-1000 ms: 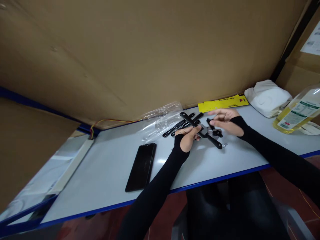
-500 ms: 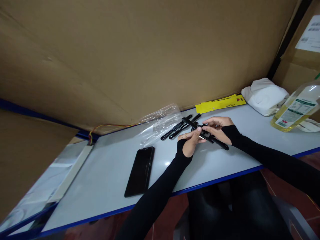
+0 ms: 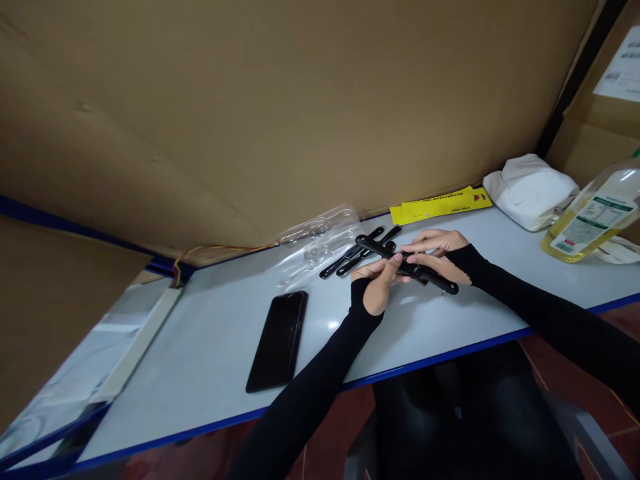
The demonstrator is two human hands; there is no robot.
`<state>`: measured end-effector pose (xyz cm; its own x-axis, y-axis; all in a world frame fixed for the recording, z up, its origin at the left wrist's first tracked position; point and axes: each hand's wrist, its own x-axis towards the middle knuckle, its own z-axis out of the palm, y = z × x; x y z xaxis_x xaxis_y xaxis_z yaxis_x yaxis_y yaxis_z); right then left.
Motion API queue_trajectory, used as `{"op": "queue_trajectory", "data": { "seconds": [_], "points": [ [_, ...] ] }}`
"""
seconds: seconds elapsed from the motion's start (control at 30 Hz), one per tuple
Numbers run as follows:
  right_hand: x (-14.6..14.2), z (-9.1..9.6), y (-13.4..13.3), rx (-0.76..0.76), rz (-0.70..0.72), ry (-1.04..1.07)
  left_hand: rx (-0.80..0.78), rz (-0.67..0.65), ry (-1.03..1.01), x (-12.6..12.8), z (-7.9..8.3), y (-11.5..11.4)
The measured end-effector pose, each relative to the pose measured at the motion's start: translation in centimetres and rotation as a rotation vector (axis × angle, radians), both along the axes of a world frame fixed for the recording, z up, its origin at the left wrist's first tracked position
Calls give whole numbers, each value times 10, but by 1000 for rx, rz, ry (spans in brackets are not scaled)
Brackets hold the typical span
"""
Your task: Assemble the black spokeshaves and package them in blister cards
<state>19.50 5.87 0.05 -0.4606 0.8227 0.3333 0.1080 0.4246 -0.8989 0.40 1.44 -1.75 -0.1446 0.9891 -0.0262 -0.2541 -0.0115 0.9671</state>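
Observation:
Both my hands, in black sleeves, meet over the white table (image 3: 200, 347). My left hand (image 3: 379, 280) grips a long black bar-shaped tool (image 3: 373, 246) from below, its fingers curled round it. My right hand (image 3: 434, 257) is closed on the same tool's middle and right part, whose end (image 3: 447, 288) sticks out past my palm. Just behind lie more black bars (image 3: 350, 257) flat on the table, beside clear plastic packaging (image 3: 315, 247).
A black phone (image 3: 277, 339) lies face up left of my hands. At the back are a yellow card (image 3: 437, 202), a white cloth bundle (image 3: 527, 190) and a bottle of yellow liquid (image 3: 593, 220). A cardboard wall (image 3: 280, 100) closes the rear; a plastic-covered strip (image 3: 115, 360) lies left.
My right hand, which held a small black piece apart from the tool a second ago, has come onto the tool and closed on it. My left hand kept its grip.

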Motion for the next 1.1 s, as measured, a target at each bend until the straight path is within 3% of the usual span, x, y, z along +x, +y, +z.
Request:
{"op": "queue_trajectory", "data": {
  "seconds": [0.2,0.47,0.7,1.0,1.1],
  "points": [
    [-3,-1,-4,-44,3,21,19,92,24,1,3,-1],
    [-16,-7,-6,-256,-113,192,8,150,63,9,18,-6],
    [-21,-6,-9,-182,-114,246,-20,182,26,11,19,-6],
    [-24,-9,-8,-235,-100,237,-12,206,6,8,18,-6],
    [-16,-4,-4,-134,-139,164,-40,206,-27,3,16,-3]
  ]
}}
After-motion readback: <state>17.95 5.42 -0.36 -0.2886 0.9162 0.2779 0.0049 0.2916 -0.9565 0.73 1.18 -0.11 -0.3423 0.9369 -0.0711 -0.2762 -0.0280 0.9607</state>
